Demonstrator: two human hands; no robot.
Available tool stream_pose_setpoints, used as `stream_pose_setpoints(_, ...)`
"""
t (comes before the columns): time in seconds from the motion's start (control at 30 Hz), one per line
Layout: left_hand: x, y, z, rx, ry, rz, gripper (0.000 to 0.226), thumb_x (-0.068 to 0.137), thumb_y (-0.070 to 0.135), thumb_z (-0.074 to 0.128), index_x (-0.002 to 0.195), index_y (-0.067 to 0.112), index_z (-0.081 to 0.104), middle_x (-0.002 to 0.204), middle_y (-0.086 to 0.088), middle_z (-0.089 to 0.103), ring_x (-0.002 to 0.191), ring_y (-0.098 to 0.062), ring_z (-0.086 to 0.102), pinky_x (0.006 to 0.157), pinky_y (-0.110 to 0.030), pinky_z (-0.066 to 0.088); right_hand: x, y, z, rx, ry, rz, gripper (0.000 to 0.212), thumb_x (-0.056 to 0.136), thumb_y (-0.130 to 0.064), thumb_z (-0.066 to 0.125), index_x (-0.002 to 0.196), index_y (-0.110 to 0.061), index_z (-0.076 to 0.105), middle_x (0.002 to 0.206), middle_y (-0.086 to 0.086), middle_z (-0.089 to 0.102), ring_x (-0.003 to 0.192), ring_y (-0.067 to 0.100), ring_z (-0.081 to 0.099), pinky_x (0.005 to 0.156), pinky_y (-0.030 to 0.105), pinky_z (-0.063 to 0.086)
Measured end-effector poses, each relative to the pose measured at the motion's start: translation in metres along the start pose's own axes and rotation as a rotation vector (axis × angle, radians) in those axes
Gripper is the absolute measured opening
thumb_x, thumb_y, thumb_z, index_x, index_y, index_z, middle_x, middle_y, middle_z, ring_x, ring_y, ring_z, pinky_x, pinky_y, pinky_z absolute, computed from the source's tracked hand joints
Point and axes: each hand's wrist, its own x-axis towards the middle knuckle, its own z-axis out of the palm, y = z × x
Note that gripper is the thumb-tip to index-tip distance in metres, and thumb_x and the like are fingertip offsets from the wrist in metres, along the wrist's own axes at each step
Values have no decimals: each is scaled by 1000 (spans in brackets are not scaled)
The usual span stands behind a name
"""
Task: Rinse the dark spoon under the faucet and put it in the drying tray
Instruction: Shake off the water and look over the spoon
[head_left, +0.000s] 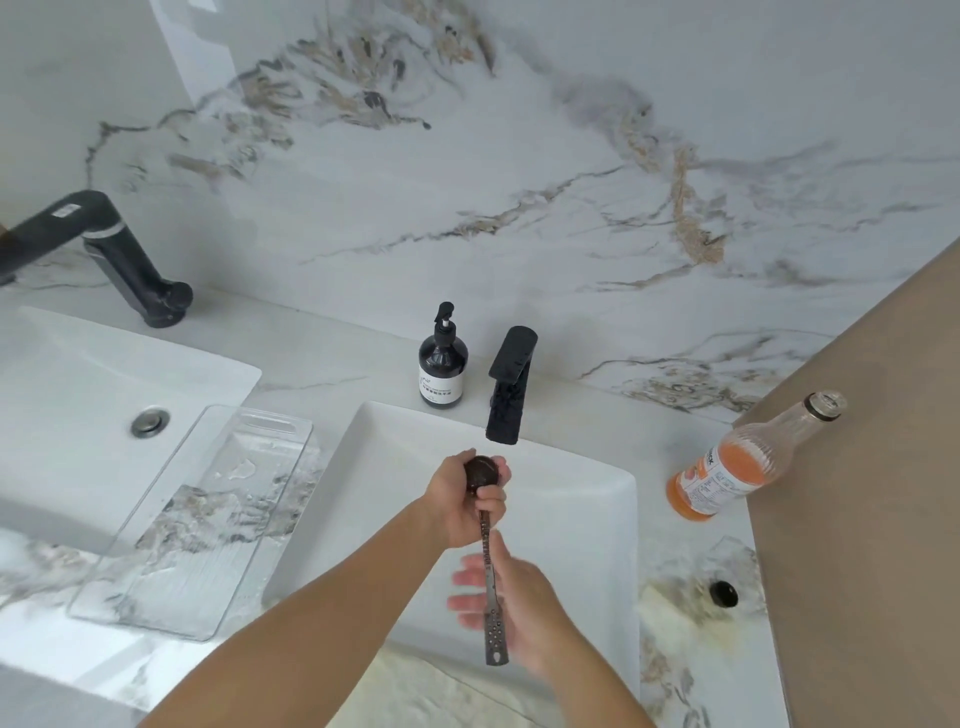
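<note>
— Nearest to you are your two forearms, coming in from the bottom edge, and your right hand (511, 616) just above them. What is it doing?

— It sits low over the white sink (597, 525), blurred, fingers spread wide, palm behind the lower handle of the dark spoon (488, 566). The handle's end lies across it, but its grip is loose and open; you cannot call it a clasp.

— And your left hand (465, 506)?

— That one has the spoon. Its grip is closed around the neck, right under the round bowl, with the fingers curled from the right side and the thumb on the left. The bowl points away from you, up toward the black faucet (506, 395), and sits just below the spout. The long handle runs back toward you, with small holes near its end.

— Is water running?

— You cannot tell from this view; no clear stream shows.

— Where is the drying tray (208, 519)?

— To your left, a clear tray lying on the marble tabletop (322, 374) between this sink and a second sink (78, 405) with its own black tap (98, 249). The spoon is well apart from it, over the sink.

— Anything else near you?

— A dark soap pump bottle (443, 364) stands just left of the faucet. On your right, a bottle of orange drink (748, 462) stands near the sink's corner, and a small black cap (723, 594) lies closer to you on the tabletop.
</note>
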Motion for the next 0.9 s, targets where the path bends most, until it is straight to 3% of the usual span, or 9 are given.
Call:
stream_pose_setpoints(0.1,-24,3,16,230,-74,82,59,95,58,40,87,7,69,91,-11,74,51,-18,57,47,-25,46,-13,2,2,249,-136,-94,46,91,-41,58,90,4,69,64,11,58,55,24,53,54,34,47)
stream_pose_setpoints(0.17,-45,12,34,414,-137,132,68,91,68,40,90,9,74,106,-13,74,70,-24,65,61,-31,49,-19,-15,7,255,-159,-217,37,97,-32,52,87,2,66,65,10,52,54,20,46,53,31,43)
stream_pose_setpoints(0.33,-100,39,95,804,-192,283,74,76,79,50,106,14,68,109,-10,74,87,-25,69,76,-35,50,-39,-72,13,219,-247,-410,34,101,-26,48,88,0,66,66,8,50,61,23,43,57,31,41)
stream_pose_setpoints(0.4,-120,45,119,895,-240,339,65,75,69,63,106,12,63,106,-13,73,87,-26,69,80,-37,51,-45,-94,15,190,-283,-480,33,98,-28,51,87,0,66,65,7,49,60,21,43,57,30,41)
stream_pose_setpoints(0.47,-138,51,136,979,-295,393,46,79,44,75,107,10,61,107,-15,72,91,-28,70,82,-36,54,-51,-113,15,170,-318,-545,32,94,-30,54,87,-1,66,65,7,49,60,20,44,58,30,41)
stream_pose_setpoints(0.53,-153,56,147,1060,-343,438,30,84,14,73,110,6,60,110,-18,70,96,-30,70,82,-34,56,-57,-130,15,161,-344,-600,31,93,-31,55,87,-3,66,66,7,49,61,20,45,60,30,41)
stream_pose_setpoints(0.6,-163,58,156,1131,-380,491,28,85,-5,64,112,3,60,109,-20,69,93,-29,72,78,-30,56,-63,-146,14,155,-368,-646,30,92,-31,55,88,-3,66,66,7,51,62,20,45,62,31,41)
stream_pose_setpoints(0.77,-184,60,186,1340,-348,688,26,83,-10,65,107,1,68,106,-19,75,97,-29,73,83,-29,57,-80,-176,14,158,-438,-717,31,92,-29,53,87,-2,67,67,6,60,64,22,46,63,31,44)
stream_pose_setpoints(0.9,-204,62,212,1475,-369,741,27,81,-9,69,104,4,72,104,-15,77,95,-28,74,81,-27,57,-87,-188,12,153,-496,-780,32,93,-28,53,92,-1,71,71,7,63,68,23,53,71,34,47)
